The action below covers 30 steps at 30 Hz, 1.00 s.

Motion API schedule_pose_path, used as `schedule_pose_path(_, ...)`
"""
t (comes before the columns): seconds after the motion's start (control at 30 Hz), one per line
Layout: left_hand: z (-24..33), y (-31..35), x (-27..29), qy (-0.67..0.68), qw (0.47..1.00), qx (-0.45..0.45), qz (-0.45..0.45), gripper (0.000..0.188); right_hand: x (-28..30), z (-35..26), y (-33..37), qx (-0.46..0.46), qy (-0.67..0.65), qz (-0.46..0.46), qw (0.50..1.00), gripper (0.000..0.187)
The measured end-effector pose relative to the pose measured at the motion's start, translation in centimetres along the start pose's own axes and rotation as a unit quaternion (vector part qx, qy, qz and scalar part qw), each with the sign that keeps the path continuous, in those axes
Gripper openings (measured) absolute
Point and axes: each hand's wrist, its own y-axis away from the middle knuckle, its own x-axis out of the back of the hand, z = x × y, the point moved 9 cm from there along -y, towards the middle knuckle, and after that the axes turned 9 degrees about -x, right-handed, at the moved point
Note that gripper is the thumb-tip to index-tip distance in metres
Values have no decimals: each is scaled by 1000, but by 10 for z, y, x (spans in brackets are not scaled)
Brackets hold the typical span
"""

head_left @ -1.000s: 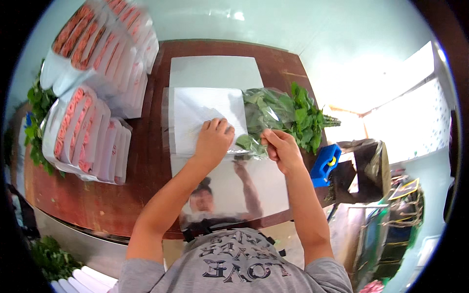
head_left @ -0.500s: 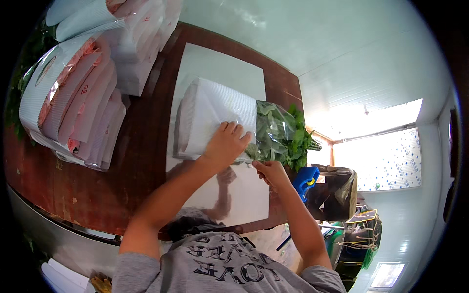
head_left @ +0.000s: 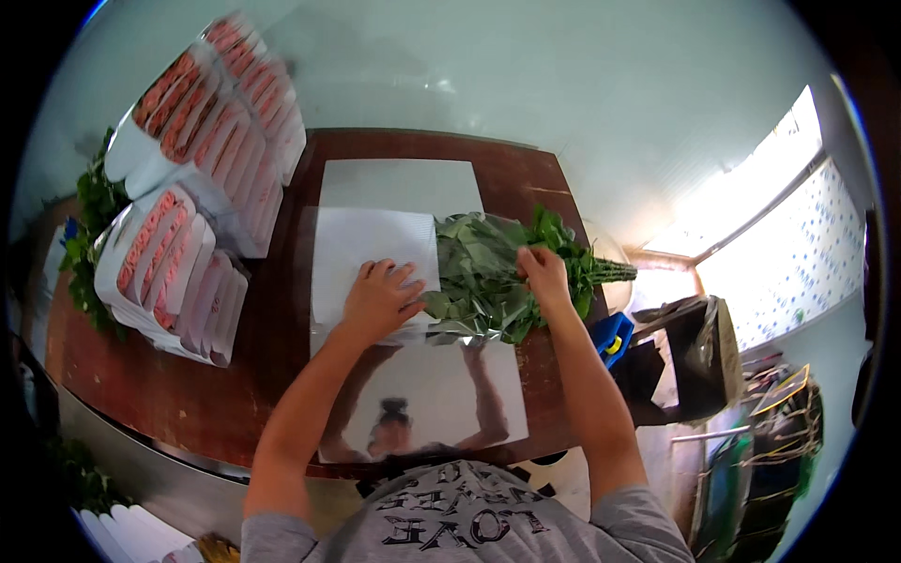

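A bouquet lies sideways on a shiny light board, its flower end wrapped in white ribbed paper (head_left: pixel 371 249). Its green leaves (head_left: pixel 474 267) show through a clear plastic wrap (head_left: pixel 460 330), and the bare stems (head_left: pixel 615 271) point right. My left hand (head_left: pixel 380 302) lies on the lower right part of the white wrapping with its fingers spread. Over the leaves, my right hand (head_left: pixel 544 275) is closed in a pinch on the clear wrap near its right end. The flowers inside the white paper are hidden.
Wrapped bouquets of pink flowers (head_left: pixel 174 272) are stacked on the brown table (head_left: pixel 282 394) at the left. A blue tape dispenser (head_left: pixel 612 340) stands at the table's right edge, beside a dark container (head_left: pixel 699 361). The mirror-like board (head_left: pixel 432 399) reflects my arms.
My right hand has moved from the wrap's near edge up over the leaves. My left hand still rests on the white paper, its fingers more spread. The whole view has shifted.
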Motion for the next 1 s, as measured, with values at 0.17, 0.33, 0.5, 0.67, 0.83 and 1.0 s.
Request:
schedule_pose_path(0.17,11,-4,3,-14,1000,1,-12,30,15,-3,-33,33,172,98,980,55)
schedule_pose_path(0.33,10,-12,2,-19,999,13,-48,32,-6,12,-47,22,178,38,983,65)
schedule_pose_path(0.5,-12,-25,-1,71,993,85,-39,42,-16,-5,-41,2,-85,-35,996,63)
schedule_pose_path(0.67,23,-151,-20,205,976,77,-4,60,-19,-44,-26,-17,-306,-149,940,55)
schedule_pose_path(0.83,7,-183,-79,316,915,224,-108,52,-11,-48,-48,48,-274,-266,923,52)
schedule_pose_path(1.0,-19,-156,-101,498,821,280,-7,25,-27,-50,-51,310,265,-251,878,81)
